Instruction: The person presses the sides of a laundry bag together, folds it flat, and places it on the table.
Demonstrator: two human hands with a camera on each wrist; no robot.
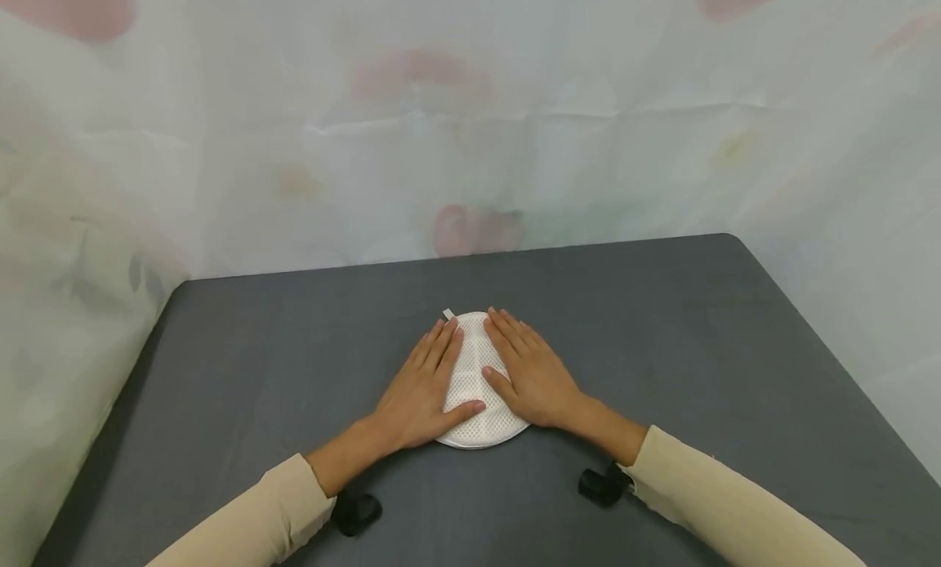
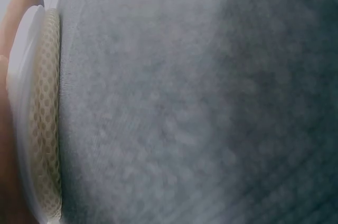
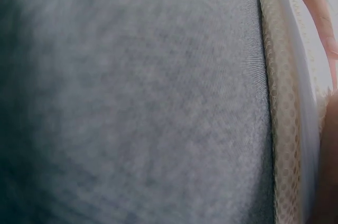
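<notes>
My left hand (image 1: 421,391) and right hand (image 1: 531,372) both lie flat on the white mesh pad (image 1: 474,387), fingers straight and close together, pressing down. The left thumb reaches across the pad's near part; the right thumb rests near its middle. The pad lies on the grey table (image 1: 698,346), about midway between its side edges. A small white tab (image 1: 448,314) sticks out at the pad's far edge.

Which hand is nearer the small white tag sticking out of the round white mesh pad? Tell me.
Left. The left hand has fingertips just beside the small white tag on the round white mesh pad; the right hand lies slightly farther right.
</notes>
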